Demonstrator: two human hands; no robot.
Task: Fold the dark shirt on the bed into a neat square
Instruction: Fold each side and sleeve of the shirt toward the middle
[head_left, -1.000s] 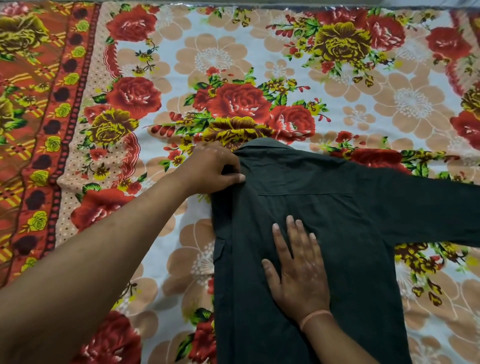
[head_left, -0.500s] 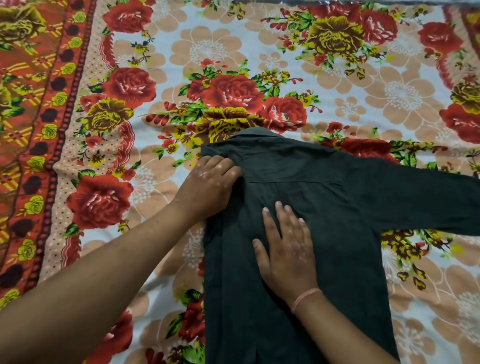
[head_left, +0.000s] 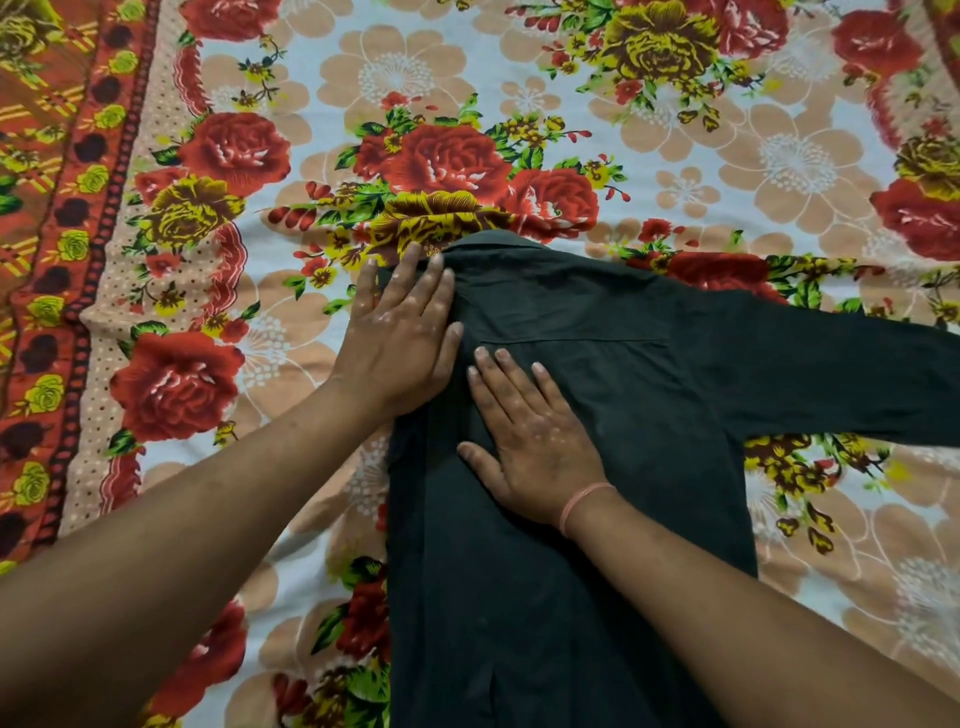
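Observation:
The dark shirt (head_left: 597, 395) lies back-up on the bed, collar away from me. Its left side is folded in to a straight edge, and its right sleeve stretches out flat to the right edge of the view. My left hand (head_left: 402, 338) lies flat with straight fingers on the shirt's upper left shoulder, beside the collar. My right hand (head_left: 530, 436) presses flat on the middle of the shirt's back, fingers spread, just right of my left hand. A thin pink band circles my right wrist.
A floral bedsheet (head_left: 727, 156) with red roses and beige flowers covers the bed. A red and orange patterned border (head_left: 57, 260) runs down the left side. The shirt's lower part runs out of the bottom of the view.
My left hand went from pinching the folded left shoulder to lying flat with straight fingers on it. My right hand stayed flat on the shirt's back. The camera moved closer.

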